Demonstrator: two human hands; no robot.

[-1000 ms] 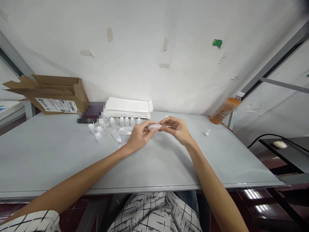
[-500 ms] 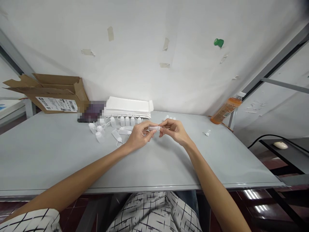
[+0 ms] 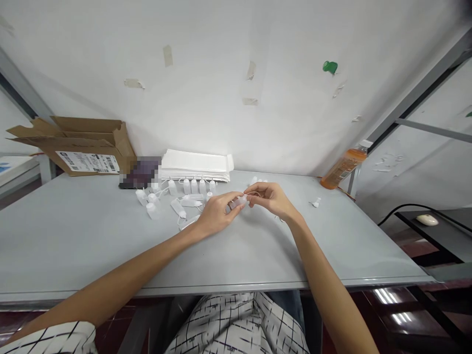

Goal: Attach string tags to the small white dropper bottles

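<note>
A small translucent white squeeze bottle is held above the table, tilted, between my two hands. My left hand is closed around its body with thumb and fingers. At the bottle's nozzle end, my right hand pinches with thumb and fingertips, and a thin white strap curves out there. What exactly the right fingertips grip is partly hidden. Left of my hands, several like bottles stand in a row, and others lie on their sides. More small white pieces lie behind my right hand.
White flat sheets are stacked against the wall, beside a blurred dark object and an open cardboard box. An orange liquid bottle leans at the right. A small white piece lies on the grey table.
The bottle in my hands has tilted from nearly level, its nozzle end rising. My left hand has shifted slightly down and right. Another lying bottle now shows beside my left wrist.
</note>
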